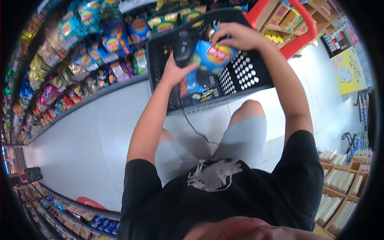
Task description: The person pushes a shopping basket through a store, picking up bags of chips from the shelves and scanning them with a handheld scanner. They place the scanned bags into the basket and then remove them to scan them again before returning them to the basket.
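Observation:
Over a black shopping basket (160,106), my left hand (178,72) is wrapped round a black handheld device (185,50), from which a cable runs down towards my legs. Just right of it is a blue chip bag (216,57) with a red and yellow logo; my left thumb lies at its left edge. My right hand (236,37) has its bent fingers at the bag's top edge, pinching the bag. Inside the basket, below the bag, other blue packets (194,84) lie partly hidden.
Shelves of chip bags (116,42) line the left and top. The basket's red handle (306,24) sticks out at the upper right. Wooden shelves (340,180) stand at the lower right, and a yellow box (348,72) is at the right. My bent knees are below the basket.

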{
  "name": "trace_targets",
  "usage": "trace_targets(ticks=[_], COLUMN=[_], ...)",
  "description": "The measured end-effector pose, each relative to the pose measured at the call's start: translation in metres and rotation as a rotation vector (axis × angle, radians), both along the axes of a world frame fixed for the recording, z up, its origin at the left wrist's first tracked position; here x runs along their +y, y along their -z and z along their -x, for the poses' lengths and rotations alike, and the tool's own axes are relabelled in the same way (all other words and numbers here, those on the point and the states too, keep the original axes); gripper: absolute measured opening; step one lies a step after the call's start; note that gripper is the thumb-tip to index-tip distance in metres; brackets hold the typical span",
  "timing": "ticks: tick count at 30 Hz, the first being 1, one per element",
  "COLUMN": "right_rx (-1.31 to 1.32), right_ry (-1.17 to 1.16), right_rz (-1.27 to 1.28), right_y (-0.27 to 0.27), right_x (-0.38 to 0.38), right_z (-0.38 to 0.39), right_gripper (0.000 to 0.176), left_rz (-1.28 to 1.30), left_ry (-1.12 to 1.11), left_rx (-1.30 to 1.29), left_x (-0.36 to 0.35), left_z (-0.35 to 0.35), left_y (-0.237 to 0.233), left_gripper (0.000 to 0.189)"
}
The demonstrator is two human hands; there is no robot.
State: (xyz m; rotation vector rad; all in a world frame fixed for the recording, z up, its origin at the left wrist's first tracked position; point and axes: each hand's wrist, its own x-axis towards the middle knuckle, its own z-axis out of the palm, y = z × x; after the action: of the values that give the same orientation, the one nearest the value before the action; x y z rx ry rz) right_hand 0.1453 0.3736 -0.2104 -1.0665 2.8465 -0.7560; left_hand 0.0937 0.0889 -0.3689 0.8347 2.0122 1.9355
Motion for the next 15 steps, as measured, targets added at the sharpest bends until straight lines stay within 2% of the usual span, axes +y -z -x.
trace_targets(ticks=[3,5,7,9,11,13,14,15], right_rx=[0.054,0.11,0.083,0.147,0.486,0.641,0.637,0.521], right_ry=[0.125,0.141,0.155,0.21,0.244,0.493,0.647,0.717], right_rz=[0.108,0.133,0.179,0.172,0.163,0.226,0.229,0.283], right_y=[0.004,0.008,0.01,0.005,0.001,-0.012,0.004,0.009], right_x=[-0.015,-0.021,-0.025,-0.027,-0.025,-0.029,-0.02,-0.022], right_z=[-0.011,-0.011,-0.011,-0.016,-0.011,-0.016,-0.004,-0.001], right_gripper=[0.017,0.016,0.016,0.018,0.024,0.037,0.065,0.076], left_rz=[-0.016,0.019,0.085,0.074,0.061,0.097,0.114,0.051], left_ry=[0.215,0.147,0.085,0.071,-0.036,-0.154,-0.215,-0.247], left_rx=[-0.081,0.062,0.1,0.015,0.034,0.052,0.055,0.036], left_x=[-0.011,-0.011,-0.014,-0.015,-0.014,-0.014,-0.014,-0.014], left_z=[0.003,0.005,0.012,0.011,0.017,0.014,0.012,0.016], left_y=[-0.019,-0.021,-0.019,-0.025,-0.019,-0.032,-0.035,-0.031], left_gripper=[0.064,0.059,0.059,0.056,0.053,0.054,0.054,0.055])
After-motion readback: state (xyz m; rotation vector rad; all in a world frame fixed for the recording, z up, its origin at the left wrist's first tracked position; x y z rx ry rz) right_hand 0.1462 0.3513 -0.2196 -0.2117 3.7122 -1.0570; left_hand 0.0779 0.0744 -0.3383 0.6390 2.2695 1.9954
